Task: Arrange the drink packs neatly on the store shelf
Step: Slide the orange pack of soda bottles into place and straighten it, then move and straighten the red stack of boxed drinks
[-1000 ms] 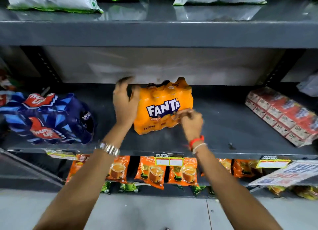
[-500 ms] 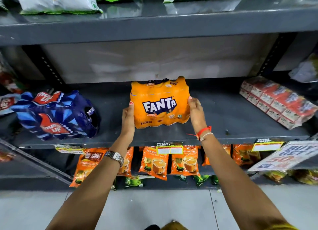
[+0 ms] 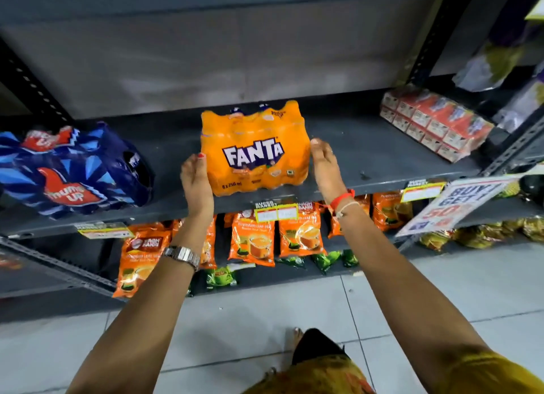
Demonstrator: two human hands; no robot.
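An orange shrink-wrapped Fanta pack [image 3: 253, 149] stands upright in the middle of the grey shelf [image 3: 368, 155], label facing me. My left hand [image 3: 196, 181] lies flat against its lower left side. My right hand [image 3: 323, 167] presses against its right side, fingertips at the pack's edge. A blue Thums Up pack [image 3: 73, 169] lies tilted on the same shelf at the left, apart from the Fanta pack. A red-and-white pack of small drink cartons [image 3: 432, 122] lies at an angle on the right end of the shelf.
Orange tea pouches [image 3: 253, 237] hang in a row below the shelf edge, over price tags [image 3: 275, 214]. A tilted promo sign [image 3: 459, 205] sticks out at the right. Bagged goods [image 3: 497, 66] fill the neighbouring rack. Tiled floor and my foot [image 3: 297, 334] are below.
My hands moved from the pack's top and front to its two sides. The Fanta pack went from tilted to square and upright. The view tipped downward.
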